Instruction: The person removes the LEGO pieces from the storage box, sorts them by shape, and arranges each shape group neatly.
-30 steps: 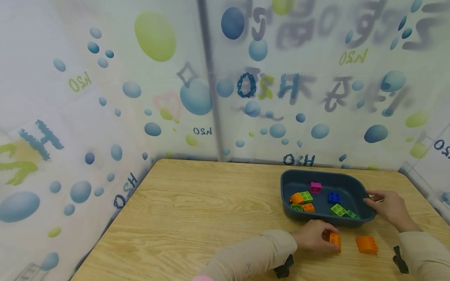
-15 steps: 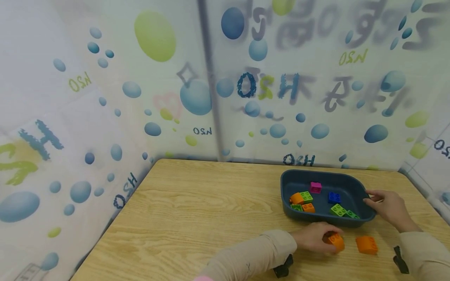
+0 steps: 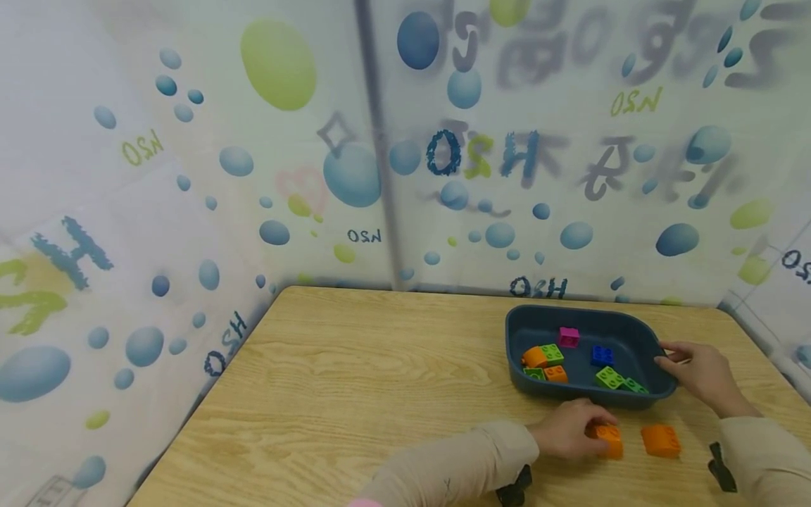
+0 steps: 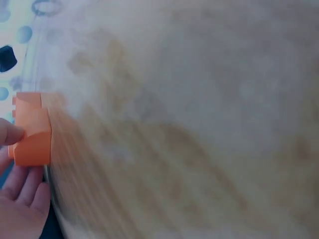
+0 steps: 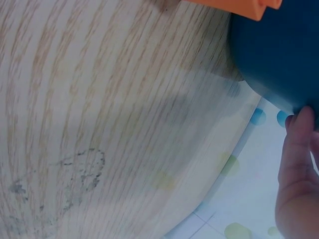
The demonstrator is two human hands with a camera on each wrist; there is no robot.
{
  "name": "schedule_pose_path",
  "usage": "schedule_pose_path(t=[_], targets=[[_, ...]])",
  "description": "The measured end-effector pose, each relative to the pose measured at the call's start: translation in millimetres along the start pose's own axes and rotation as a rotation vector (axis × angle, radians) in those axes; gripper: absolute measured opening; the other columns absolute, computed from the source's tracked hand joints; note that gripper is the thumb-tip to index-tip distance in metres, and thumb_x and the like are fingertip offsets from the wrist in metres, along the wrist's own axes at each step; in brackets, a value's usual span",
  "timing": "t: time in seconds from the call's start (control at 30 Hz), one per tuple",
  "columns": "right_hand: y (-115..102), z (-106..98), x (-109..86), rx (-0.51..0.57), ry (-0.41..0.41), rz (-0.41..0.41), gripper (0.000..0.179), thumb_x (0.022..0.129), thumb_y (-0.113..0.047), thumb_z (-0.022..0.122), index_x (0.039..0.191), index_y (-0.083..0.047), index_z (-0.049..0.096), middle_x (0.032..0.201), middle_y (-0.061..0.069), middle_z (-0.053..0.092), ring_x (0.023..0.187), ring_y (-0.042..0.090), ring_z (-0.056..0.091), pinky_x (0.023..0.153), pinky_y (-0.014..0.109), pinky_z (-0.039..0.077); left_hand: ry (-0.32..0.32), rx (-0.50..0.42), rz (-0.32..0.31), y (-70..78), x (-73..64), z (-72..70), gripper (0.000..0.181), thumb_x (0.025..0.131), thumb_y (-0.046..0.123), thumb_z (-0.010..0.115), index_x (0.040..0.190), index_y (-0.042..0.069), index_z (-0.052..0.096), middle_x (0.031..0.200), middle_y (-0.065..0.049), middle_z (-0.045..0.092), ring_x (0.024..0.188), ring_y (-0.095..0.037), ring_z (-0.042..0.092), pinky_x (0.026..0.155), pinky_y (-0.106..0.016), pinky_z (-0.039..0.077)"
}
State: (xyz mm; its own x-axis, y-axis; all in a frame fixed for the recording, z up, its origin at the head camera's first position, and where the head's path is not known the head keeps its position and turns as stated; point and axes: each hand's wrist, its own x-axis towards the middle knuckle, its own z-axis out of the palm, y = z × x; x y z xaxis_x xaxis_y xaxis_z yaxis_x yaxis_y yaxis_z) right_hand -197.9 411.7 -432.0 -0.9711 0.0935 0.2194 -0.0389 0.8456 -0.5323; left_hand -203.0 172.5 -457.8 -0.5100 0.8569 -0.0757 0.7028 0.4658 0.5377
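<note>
The left hand (image 3: pixel 572 431) partly hides one orange block (image 3: pixel 611 443); the right wrist view crops the tray (image 5: pixel 284 59).

Looks like smooth matt plast. for tray (image 3: pixel 627 341); smooth plast. w/ slight sheen for orange blocks (image 4: pixel 34 139); wood-grain fin. for table (image 3: pixel 380 366); matt, creased cloth for sleeves (image 3: pixel 456 458).

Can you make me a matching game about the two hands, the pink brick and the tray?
1. left hand
2. right hand
3. pink brick
4. tray

A. inside, near the far side
B. holding an orange brick
C. dark blue, on the table
D. holding the tray's edge

Pairs: 1-B, 2-D, 3-A, 4-C
</note>
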Motion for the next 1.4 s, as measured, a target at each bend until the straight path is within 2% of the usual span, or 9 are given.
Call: schedule_pose_path(t=[0.13, 0.23, 0.43, 0.53, 0.67, 0.8, 0.97, 1.13, 1.4], targets=[[-0.3, -0.8, 0.8, 0.003, 0.003, 0.003, 0.038, 0.084, -0.011, 0.059, 0.107, 0.018, 0.052, 0.078, 0.026, 0.059, 0.054, 0.018, 0.054, 0.043, 0.026, 0.041, -0.001, 0.008, 0.078, -5.0, 3.9, -0.9, 0.032, 0.086, 0.017, 0.057, 0.118, 0.017, 0.057, 0.109, 0.014, 0.056, 0.094, 0.009, 0.044, 0.078, -0.002, 0.026], [-0.1, -0.5, 0.8, 0.003, 0.005, 0.006, 0.038, 0.084, -0.011, 0.060, 0.106, 0.018, 0.052, 0.078, 0.026, 0.060, 0.054, 0.018, 0.054, 0.043, 0.026, 0.041, 0.000, 0.007, 0.094, -7.2, 5.3, -1.0, 0.031, 0.087, 0.016, 0.057, 0.117, 0.017, 0.057, 0.113, 0.014, 0.055, 0.099, 0.010, 0.044, 0.080, -0.001, 0.026], [2.1, -0.6, -0.1, 0.010, -0.017, 0.016, 0.039, 0.084, -0.012, 0.059, 0.107, 0.018, 0.051, 0.078, 0.025, 0.060, 0.053, 0.017, 0.054, 0.044, 0.027, 0.042, -0.037, 0.016, 0.045, -5.3, 4.7, 1.4, 0.037, 0.087, 0.029, 0.057, 0.122, 0.020, 0.052, 0.115, 0.017, 0.051, 0.101, 0.009, 0.042, 0.081, -0.002, 0.026], [2.2, -0.8, -0.2, 0.008, -0.008, 0.007, 0.038, 0.084, -0.011, 0.060, 0.107, 0.018, 0.052, 0.077, 0.025, 0.060, 0.052, 0.016, 0.054, 0.044, 0.027, 0.042, -0.021, 0.075, 0.039, -2.0, 6.0, 3.0, 0.038, 0.084, 0.035, 0.059, 0.120, 0.023, 0.054, 0.112, 0.019, 0.052, 0.098, 0.008, 0.041, 0.078, -0.002, 0.025], [1.5, -0.1, -0.6, 0.005, 0.009, -0.012, 0.037, 0.083, -0.010, 0.060, 0.105, 0.018, 0.053, 0.076, 0.024, 0.061, 0.052, 0.015, 0.053, 0.043, 0.026, 0.041, 0.015, 0.117, 0.026, 3.2, 7.9, 4.5, 0.031, 0.082, 0.037, 0.061, 0.111, 0.027, 0.060, 0.102, 0.023, 0.054, 0.092, 0.007, 0.039, 0.074, -0.002, 0.023], [1.8, 0.4, -0.8, 0.006, 0.014, -0.019, 0.036, 0.083, -0.010, 0.060, 0.104, 0.018, 0.054, 0.075, 0.023, 0.061, 0.052, 0.015, 0.053, 0.043, 0.025, 0.041, 0.009, 0.097, 0.029, 5.9, 9.1, 4.6, 0.027, 0.083, 0.034, 0.061, 0.109, 0.027, 0.061, 0.099, 0.022, 0.054, 0.091, 0.008, 0.040, 0.073, -0.002, 0.024], [2.0, 0.8, -0.4, 0.007, 0.018, -0.017, 0.036, 0.083, -0.010, 0.060, 0.104, 0.018, 0.054, 0.075, 0.024, 0.061, 0.054, 0.018, 0.054, 0.043, 0.026, 0.041, 0.002, 0.058, 0.043, 4.6, 10.2, 3.4, 0.034, 0.085, 0.029, 0.059, 0.118, 0.023, 0.056, 0.110, 0.019, 0.052, 0.095, 0.010, 0.041, 0.076, 0.000, 0.025], [1.4, 1.2, -0.1, -0.002, 0.014, -0.010, 0.036, 0.082, -0.009, 0.061, 0.105, 0.018, 0.053, 0.076, 0.024, 0.060, 0.056, 0.019, 0.055, 0.043, 0.026, 0.041, 0.009, -0.026, -0.010, 1.0, 7.5, 5.3, 0.044, 0.084, 0.029, 0.060, 0.126, 0.022, 0.047, 0.120, 0.018, 0.047, 0.101, 0.009, 0.042, 0.080, -0.003, 0.029], [1.4, 0.5, 0.9, 0.001, 0.003, 0.009, 0.038, 0.083, -0.012, 0.060, 0.106, 0.018, 0.053, 0.078, 0.025, 0.060, 0.058, 0.020, 0.055, 0.044, 0.027, 0.041, 0.071, 0.009, -0.031, -0.3, 6.3, 4.7, 0.040, 0.080, 0.031, 0.065, 0.117, 0.022, 0.056, 0.104, 0.019, 0.056, 0.090, 0.010, 0.046, 0.074, -0.002, 0.030]])
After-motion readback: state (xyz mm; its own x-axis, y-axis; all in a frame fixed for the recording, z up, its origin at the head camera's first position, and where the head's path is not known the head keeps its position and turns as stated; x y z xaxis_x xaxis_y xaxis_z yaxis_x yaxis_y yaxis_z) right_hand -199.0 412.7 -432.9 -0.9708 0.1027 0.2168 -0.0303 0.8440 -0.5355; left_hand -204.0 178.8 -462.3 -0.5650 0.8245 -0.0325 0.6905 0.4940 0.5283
